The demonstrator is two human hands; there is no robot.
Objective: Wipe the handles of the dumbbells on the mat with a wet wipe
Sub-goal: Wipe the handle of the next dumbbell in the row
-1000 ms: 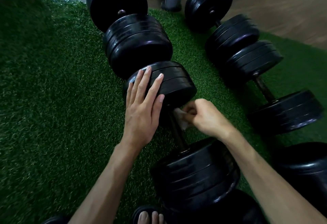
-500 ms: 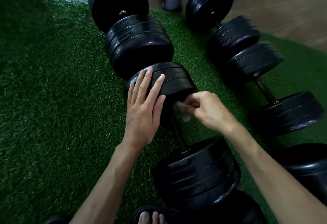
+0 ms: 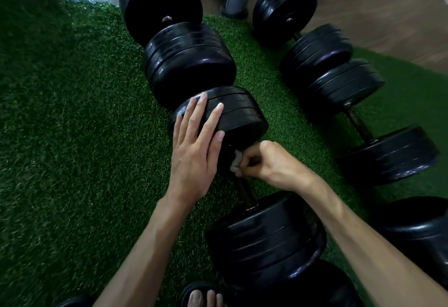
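Nearest the camera: toes (image 3: 206,299) at the bottom edge, then the near weight stack (image 3: 266,241) of the dumbbell being worked on, lying on the green turf mat (image 3: 72,137). Its handle (image 3: 244,193) runs from that stack up and slightly left toward the far weight stack (image 3: 232,117); long axis is near-to-far, tilted a little left. Only the lower part of the bar shows bare. The right hand (image 3: 264,161) sits on the upper part of the handle, just under the far stack, fingers curled round the bar with the white wet wipe (image 3: 236,162) bunched between fingers and metal. The left hand (image 3: 194,151) lies flat, fingers straight and slightly spread, palm pressing the side of the far stack, apparently to steady it against rolling. Judgement: the unwiped length lies toward the person from the right hand, so the next stroke should be a pull down along the bar toward the near stack. Farther out, another dumbbell (image 3: 184,69) continues the line end to end; to the right, well apart, a second row of dumbbells (image 3: 339,84) with one exposed handle (image 3: 358,122). The right hand is nearer that one.
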